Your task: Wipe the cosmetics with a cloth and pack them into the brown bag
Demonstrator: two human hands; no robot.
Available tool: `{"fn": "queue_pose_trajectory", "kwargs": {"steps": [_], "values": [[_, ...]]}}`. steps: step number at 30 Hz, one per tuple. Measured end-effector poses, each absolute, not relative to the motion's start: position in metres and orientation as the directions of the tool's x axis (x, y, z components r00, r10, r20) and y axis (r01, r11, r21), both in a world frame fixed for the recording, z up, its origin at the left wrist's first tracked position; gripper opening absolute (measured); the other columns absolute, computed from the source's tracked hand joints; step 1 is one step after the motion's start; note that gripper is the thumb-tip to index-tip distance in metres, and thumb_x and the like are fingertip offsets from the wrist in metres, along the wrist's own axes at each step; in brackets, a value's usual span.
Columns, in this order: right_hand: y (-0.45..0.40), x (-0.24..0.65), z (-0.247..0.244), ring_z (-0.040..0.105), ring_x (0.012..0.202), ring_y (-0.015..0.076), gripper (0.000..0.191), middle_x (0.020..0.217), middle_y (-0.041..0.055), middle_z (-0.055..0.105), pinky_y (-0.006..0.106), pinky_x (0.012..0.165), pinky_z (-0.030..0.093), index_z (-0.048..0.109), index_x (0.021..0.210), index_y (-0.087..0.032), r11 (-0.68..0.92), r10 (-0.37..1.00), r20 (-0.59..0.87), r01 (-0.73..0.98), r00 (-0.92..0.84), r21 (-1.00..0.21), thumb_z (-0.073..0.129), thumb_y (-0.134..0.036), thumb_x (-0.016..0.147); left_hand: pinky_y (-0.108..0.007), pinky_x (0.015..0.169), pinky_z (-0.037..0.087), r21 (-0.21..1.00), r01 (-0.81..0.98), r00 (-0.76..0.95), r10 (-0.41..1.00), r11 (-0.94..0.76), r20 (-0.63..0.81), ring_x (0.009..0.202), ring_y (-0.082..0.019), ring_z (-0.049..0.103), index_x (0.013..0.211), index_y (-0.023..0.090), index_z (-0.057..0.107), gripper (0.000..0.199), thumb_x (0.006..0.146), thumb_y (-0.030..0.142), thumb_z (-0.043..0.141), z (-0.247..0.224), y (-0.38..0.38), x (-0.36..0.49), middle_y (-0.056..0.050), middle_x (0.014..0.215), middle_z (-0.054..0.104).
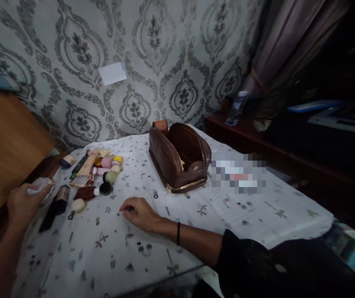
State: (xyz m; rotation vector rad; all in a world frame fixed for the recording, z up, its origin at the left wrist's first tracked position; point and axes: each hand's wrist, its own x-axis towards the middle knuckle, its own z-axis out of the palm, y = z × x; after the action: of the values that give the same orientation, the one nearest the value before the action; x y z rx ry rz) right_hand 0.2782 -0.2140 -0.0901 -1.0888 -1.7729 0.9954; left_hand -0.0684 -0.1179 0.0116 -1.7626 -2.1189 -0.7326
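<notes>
My left hand is closed round a crumpled whitish, see-through item at the table's left edge. Curled, my right hand rests on the patterned white cloth; whether anything is between its fingers is hidden. Beyond it a brown leather bag stands unzipped, its dark inside showing. Cosmetics lie in a group near my left hand: a beige tube, a dark red bottle, a green-lidded jar, a round cream-coloured item and a black tube.
A blurred patch lies right of the bag. A clear bottle stands on a dark red ledge at the back right. Patterned wallpaper with a white card is behind. A wooden panel borders the left.
</notes>
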Motion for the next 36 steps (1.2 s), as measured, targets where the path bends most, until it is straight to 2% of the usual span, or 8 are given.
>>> {"fn": "queue_pose_trajectory", "kwargs": {"steps": [2, 5, 8, 17, 23, 28, 33, 36], "values": [[-0.215, 0.278, -0.091, 0.065, 0.079, 0.0152, 0.016, 0.090, 0.0040, 0.075, 0.025, 0.074, 0.051, 0.074, 0.093, -0.016, 0.319, 0.925, 0.244, 0.245, -0.291, -0.915, 0.061, -0.014, 0.083, -0.030, 0.066, 0.045, 0.242, 0.969, -0.166, 0.846, 0.045, 0.507, 0.086, -0.027, 0.061, 0.069, 0.023, 0.051, 0.037, 0.073, 0.058, 0.061, 0.014, -0.136, -0.042, -0.005, 0.080, 0.063], [-0.214, 0.277, -0.091, 0.067, 0.087, 0.0169, 0.022, 0.095, 0.0046, 0.073, 0.026, 0.075, 0.052, 0.070, 0.108, -0.017, 0.293, 0.933, 0.252, 0.135, -0.258, -0.946, 0.058, -0.026, 0.091, -0.038, 0.089, 0.049, 0.305, 0.908, 0.074, 0.824, -0.289, 0.562, 0.104, -0.028, 0.062, 0.070, 0.023, 0.045, 0.040, 0.077, 0.060, 0.060, 0.003, -0.166, 0.012, -0.007, 0.106, 0.067], [-0.209, 0.276, -0.091, 0.067, 0.092, 0.0167, 0.027, 0.100, 0.0040, 0.070, 0.027, 0.078, 0.053, 0.065, 0.117, -0.019, 0.242, 0.954, 0.230, 0.041, -0.192, -0.969, 0.053, -0.032, 0.097, -0.040, 0.090, 0.049, 0.264, 0.811, 0.303, 0.761, -0.522, 0.573, 0.110, -0.029, 0.061, 0.070, 0.024, 0.042, 0.040, 0.083, 0.058, 0.058, -0.026, -0.191, 0.065, -0.009, 0.106, 0.066], [-0.206, 0.279, -0.095, 0.059, 0.091, 0.0169, 0.022, 0.101, 0.0042, 0.066, 0.031, 0.087, 0.049, 0.062, 0.117, -0.020, 0.323, 0.946, 0.305, 0.345, -0.106, -0.881, 0.056, -0.026, 0.096, -0.054, 0.096, 0.052, 0.275, 0.741, 0.470, 0.765, -0.613, 0.441, 0.124, -0.035, 0.052, 0.086, 0.022, 0.048, 0.030, 0.093, 0.051, 0.051, -0.082, -0.217, 0.101, -0.015, 0.132, 0.048], [-0.198, 0.287, -0.096, 0.059, 0.100, 0.0214, 0.027, 0.103, 0.0110, 0.066, 0.037, 0.095, 0.047, 0.066, 0.113, -0.012, 0.316, 0.948, 0.285, 0.504, -0.140, -0.804, 0.055, -0.032, 0.098, -0.054, 0.102, 0.051, 0.208, 0.712, 0.582, 0.729, -0.671, 0.360, 0.141, -0.037, 0.038, 0.138, 0.021, 0.043, 0.050, 0.095, 0.045, 0.053, -0.081, -0.236, 0.075, -0.019, 0.155, 0.027], [-0.191, 0.296, -0.091, 0.061, 0.098, 0.0214, 0.035, 0.102, 0.0113, 0.069, 0.037, 0.094, 0.047, 0.068, 0.114, -0.011, 0.368, 0.927, 0.284, 0.445, -0.244, -0.817, 0.059, -0.040, 0.097, -0.049, 0.101, 0.052, 0.123, 0.720, 0.606, 0.705, -0.683, 0.369, 0.132, -0.033, 0.050, 0.148, 0.026, 0.040, 0.049, 0.100, 0.034, 0.048, -0.089, -0.251, 0.059, -0.017, 0.144, 0.047], [-0.188, 0.302, -0.093, 0.056, 0.119, 0.0311, 0.080, 0.123, 0.0169, 0.064, 0.045, 0.101, 0.045, 0.059, 0.133, -0.010, 0.345, 0.915, 0.198, 0.428, -0.352, -0.835, 0.086, -0.050, 0.068, -0.035, 0.095, 0.055, 0.310, 0.693, 0.548, 0.755, -0.651, 0.360, 0.113, -0.022, 0.065, 0.130, 0.025, 0.057, 0.031, 0.103, 0.032, 0.044, -0.076, -0.246, 0.055, -0.009, 0.121, 0.065], [-0.189, 0.303, -0.096, 0.051, 0.129, 0.0344, 0.097, 0.136, 0.0186, 0.058, 0.050, 0.107, 0.041, 0.050, 0.143, -0.013, 0.407, 0.882, 0.219, 0.437, -0.418, -0.803, 0.090, -0.045, 0.062, -0.032, 0.080, 0.058, 0.412, 0.751, 0.398, 0.852, -0.516, 0.342, 0.095, -0.021, 0.070, 0.123, 0.023, 0.057, 0.030, 0.101, 0.039, 0.047, -0.060, -0.238, 0.059, -0.006, 0.110, 0.070]]}}
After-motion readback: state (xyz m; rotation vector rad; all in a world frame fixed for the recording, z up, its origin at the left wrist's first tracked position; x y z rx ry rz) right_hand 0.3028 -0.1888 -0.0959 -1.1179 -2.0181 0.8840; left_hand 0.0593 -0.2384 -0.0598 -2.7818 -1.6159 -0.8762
